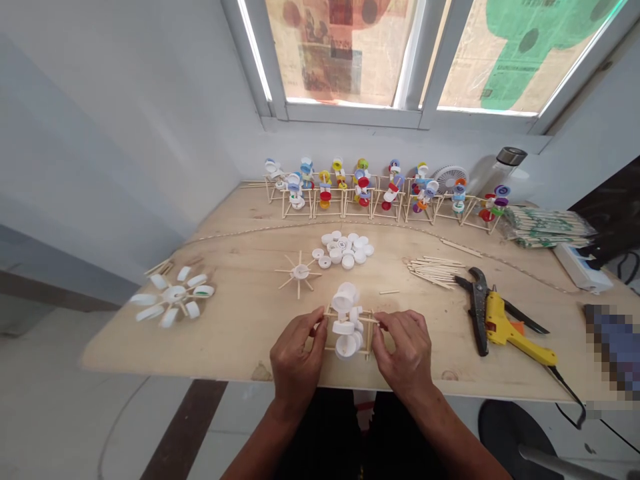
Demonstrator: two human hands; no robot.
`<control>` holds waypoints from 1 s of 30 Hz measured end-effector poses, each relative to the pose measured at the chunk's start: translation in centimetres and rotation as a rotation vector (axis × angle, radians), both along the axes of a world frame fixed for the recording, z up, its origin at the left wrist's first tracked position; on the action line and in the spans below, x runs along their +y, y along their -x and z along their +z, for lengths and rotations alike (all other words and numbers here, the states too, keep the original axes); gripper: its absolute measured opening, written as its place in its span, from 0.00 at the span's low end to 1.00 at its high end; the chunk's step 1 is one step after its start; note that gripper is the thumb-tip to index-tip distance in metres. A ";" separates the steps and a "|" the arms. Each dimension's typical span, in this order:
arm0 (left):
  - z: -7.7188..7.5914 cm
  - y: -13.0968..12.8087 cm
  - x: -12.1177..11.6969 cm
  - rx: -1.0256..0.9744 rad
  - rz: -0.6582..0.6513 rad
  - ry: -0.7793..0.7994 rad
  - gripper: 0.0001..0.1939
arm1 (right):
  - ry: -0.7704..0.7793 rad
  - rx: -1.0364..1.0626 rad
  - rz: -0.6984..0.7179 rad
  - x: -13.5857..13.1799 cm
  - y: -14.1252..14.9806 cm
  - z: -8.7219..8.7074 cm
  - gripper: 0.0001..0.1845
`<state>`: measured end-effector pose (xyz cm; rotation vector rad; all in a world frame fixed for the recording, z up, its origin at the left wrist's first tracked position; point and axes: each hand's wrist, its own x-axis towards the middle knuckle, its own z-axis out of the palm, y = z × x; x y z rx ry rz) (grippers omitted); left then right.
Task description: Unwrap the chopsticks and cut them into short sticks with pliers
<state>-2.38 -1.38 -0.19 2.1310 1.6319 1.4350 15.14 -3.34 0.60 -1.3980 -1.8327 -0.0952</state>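
Near the table's front edge stands a small wheel of white bottle caps (346, 328) in a frame of thin wooden sticks (369, 343). My left hand (300, 350) pinches the left side of this stick frame. On the other side, my right hand (404, 347) has thumb and fingers closed on the right end of a stick. Just beyond lie a pile of loose white bottle caps (345, 250) and a star of sticks around a cap hub (300, 272). A larger wheel with white caps on its spokes (174, 295) rests at the left.
A yellow glue gun (517, 333), a black cutter (479, 310) and loose wooden sticks (436, 271) lie at the right. Colourful cap wheels on stick frames (363, 190) line the back, with a bottle (505, 170) and small fan (451, 180). A power strip (583, 268) sits far right.
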 end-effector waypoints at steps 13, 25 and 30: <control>-0.6 0.2 -0.3 -0.074 0.011 0.109 0.17 | 0.118 0.126 0.038 -0.2 -0.8 -0.4 0.16; -0.6 0.8 -1.5 -0.129 -0.001 0.437 0.16 | 0.283 0.290 0.042 -0.5 -0.7 -1.2 0.12; -0.4 0.8 -1.4 -0.120 -0.016 0.429 0.13 | 0.278 0.289 0.042 -0.3 -1.3 -2.4 0.12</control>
